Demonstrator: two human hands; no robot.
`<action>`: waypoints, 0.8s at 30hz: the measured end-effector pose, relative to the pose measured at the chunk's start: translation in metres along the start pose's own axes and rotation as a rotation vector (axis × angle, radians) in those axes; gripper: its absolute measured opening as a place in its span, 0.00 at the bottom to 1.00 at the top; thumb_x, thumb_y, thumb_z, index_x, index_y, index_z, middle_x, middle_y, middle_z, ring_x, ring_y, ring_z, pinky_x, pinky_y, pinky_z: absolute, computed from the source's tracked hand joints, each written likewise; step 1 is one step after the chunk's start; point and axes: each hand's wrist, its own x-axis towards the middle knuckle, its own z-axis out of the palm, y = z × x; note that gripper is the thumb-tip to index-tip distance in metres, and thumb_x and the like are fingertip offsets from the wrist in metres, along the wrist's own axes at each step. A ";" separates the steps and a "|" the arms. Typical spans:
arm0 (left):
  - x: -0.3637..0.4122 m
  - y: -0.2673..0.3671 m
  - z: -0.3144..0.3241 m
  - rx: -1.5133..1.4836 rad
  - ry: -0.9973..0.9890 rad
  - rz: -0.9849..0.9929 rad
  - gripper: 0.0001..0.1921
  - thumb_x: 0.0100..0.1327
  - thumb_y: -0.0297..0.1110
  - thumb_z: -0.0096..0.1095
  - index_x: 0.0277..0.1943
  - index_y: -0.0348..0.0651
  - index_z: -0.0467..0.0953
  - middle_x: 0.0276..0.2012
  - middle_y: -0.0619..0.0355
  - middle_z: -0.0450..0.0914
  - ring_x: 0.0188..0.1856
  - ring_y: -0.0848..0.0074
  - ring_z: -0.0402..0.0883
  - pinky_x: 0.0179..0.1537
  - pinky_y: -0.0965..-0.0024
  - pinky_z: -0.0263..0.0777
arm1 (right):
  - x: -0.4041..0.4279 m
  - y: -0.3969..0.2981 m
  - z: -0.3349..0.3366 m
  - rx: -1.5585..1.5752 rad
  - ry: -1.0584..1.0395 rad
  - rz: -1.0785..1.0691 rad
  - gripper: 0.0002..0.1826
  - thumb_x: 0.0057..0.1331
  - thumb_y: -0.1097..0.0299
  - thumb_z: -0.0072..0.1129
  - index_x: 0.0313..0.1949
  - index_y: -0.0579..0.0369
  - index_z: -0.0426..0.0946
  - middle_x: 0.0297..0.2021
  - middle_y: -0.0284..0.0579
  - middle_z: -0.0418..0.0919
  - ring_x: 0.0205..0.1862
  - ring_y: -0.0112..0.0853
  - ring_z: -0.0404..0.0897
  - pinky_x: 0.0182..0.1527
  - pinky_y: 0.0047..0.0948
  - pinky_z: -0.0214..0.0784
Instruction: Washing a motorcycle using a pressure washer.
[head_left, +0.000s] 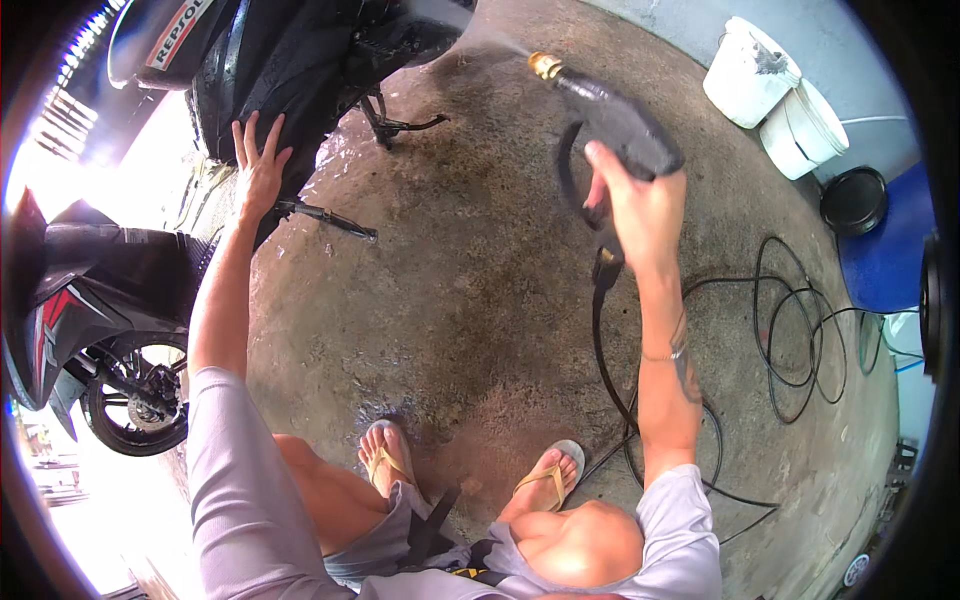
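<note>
In my right hand (646, 217) is a black pressure-washer spray gun (619, 120) with a brass nozzle (545, 66). A fine water spray leaves the nozzle toward the upper left, onto the dark body of a wet motor scooter (300, 75). My left hand (261, 169) lies flat on the scooter's black part with its fingers spread. Just below that hand a footpeg (330, 219) juts out. The scooter's stand (386, 127) shows beneath its body. From the gun's grip a black hose (598, 322) hangs down toward the floor.
A second motorcycle (112, 300) stands at the left. Loops of black hose (772, 352) lie on the wet concrete floor (450, 315) at the right. Two white buckets (806, 131), a black round basin (853, 201) and a blue drum (892, 247) line the wall.
</note>
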 end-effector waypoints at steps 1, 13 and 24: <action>0.002 0.004 0.002 -0.013 0.011 0.006 0.28 0.71 0.38 0.59 0.73 0.61 0.63 0.76 0.46 0.48 0.76 0.38 0.42 0.74 0.43 0.50 | 0.008 -0.001 -0.003 -0.064 0.013 0.055 0.11 0.65 0.69 0.67 0.41 0.65 0.81 0.25 0.40 0.82 0.21 0.22 0.78 0.23 0.23 0.70; 0.001 0.004 0.001 -0.003 0.000 -0.009 0.28 0.71 0.38 0.60 0.72 0.60 0.64 0.76 0.46 0.49 0.76 0.38 0.42 0.74 0.43 0.50 | 0.078 0.006 0.015 -0.970 -0.186 -0.659 0.33 0.59 0.71 0.66 0.64 0.35 0.72 0.33 0.47 0.86 0.29 0.34 0.86 0.36 0.34 0.84; -0.003 0.005 -0.005 -0.016 -0.006 -0.016 0.28 0.71 0.39 0.59 0.72 0.61 0.64 0.76 0.47 0.48 0.77 0.39 0.42 0.74 0.43 0.49 | 0.101 -0.003 0.004 -1.166 -0.302 -0.628 0.35 0.57 0.70 0.67 0.65 0.31 0.72 0.33 0.45 0.86 0.30 0.37 0.86 0.36 0.34 0.82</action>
